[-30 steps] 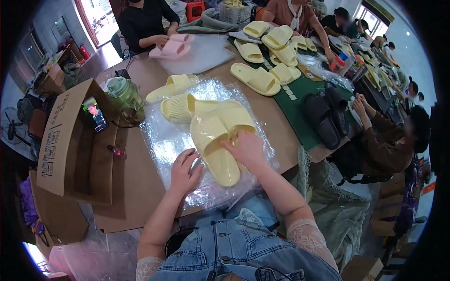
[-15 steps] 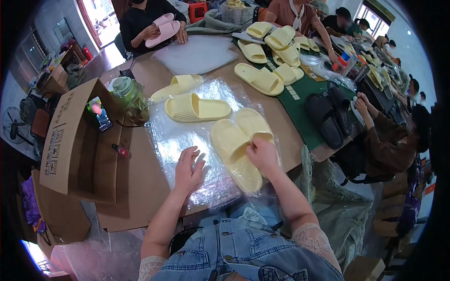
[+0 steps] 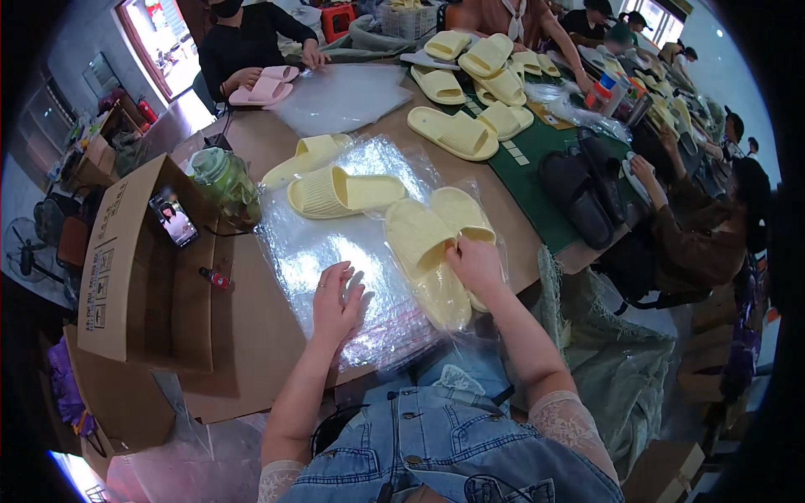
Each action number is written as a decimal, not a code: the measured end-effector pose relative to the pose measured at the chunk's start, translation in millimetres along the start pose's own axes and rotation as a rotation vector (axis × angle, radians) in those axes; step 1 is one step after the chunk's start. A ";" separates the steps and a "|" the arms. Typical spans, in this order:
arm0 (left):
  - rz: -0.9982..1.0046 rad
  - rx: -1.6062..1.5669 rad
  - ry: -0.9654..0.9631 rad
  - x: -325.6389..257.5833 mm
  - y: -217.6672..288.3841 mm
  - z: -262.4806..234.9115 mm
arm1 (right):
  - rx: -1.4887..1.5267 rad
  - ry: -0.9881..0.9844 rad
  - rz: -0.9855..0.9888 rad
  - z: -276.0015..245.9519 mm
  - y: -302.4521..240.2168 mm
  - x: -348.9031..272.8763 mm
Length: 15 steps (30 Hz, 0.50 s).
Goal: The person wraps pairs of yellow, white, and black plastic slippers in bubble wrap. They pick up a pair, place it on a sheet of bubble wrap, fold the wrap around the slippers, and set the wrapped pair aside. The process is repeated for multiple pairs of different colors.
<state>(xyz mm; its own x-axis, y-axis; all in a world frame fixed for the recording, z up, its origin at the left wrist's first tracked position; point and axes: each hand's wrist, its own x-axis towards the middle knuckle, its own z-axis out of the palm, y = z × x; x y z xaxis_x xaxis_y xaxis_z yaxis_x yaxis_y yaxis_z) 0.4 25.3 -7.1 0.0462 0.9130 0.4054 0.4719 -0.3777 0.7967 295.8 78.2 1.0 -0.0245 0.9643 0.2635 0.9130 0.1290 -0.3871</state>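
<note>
A pair of pale yellow slippers (image 3: 417, 239) lies in a clear plastic bag, toes pointing away from me, one overlapping the other. My right hand (image 3: 476, 270) is closed on the pair at the strap opening, its fingertips partly hidden. Resting on a stack of clear plastic bags (image 3: 310, 272), my left hand (image 3: 337, 308) has its fingers apart and holds nothing. Beyond the hands, a loose yellow slipper (image 3: 377, 191) lies sideways on the stack, with another yellow slipper (image 3: 306, 159) just behind it.
An open cardboard box (image 3: 134, 277) with a phone (image 3: 173, 220) against it stands left, beside a green-lidded jar (image 3: 225, 186). Black slippers (image 3: 579, 197) and several yellow slippers (image 3: 453, 134) are on the right. Co-workers sit around the table; pink slippers (image 3: 264, 86) lie before one.
The co-worker at the far left has lowered the pink slippers to the table. My right hand stays on the bagged pair, and my left hand barely moves. The view has shifted slightly.
</note>
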 end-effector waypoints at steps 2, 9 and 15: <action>0.007 0.020 0.005 1.7 0.7 -2.3 | 0.025 0.020 -0.010 -6.8 8.7 -9.7; -0.090 0.041 0.013 -3.9 -1.1 -3.5 | 0.100 0.387 0.437 -106.0 89.5 -60.9; -0.047 0.023 -0.044 -1.4 -6.9 1.3 | 0.573 0.275 0.921 -149.8 328.7 -195.3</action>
<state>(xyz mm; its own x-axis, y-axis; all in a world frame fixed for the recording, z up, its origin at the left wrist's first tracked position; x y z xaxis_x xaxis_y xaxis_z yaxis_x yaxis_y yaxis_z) -1.8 26.8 -13.8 0.0618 0.9357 0.3472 0.4947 -0.3309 0.8036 661.6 -102.4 -45.4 0.7197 0.6719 -0.1747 0.2116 -0.4519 -0.8666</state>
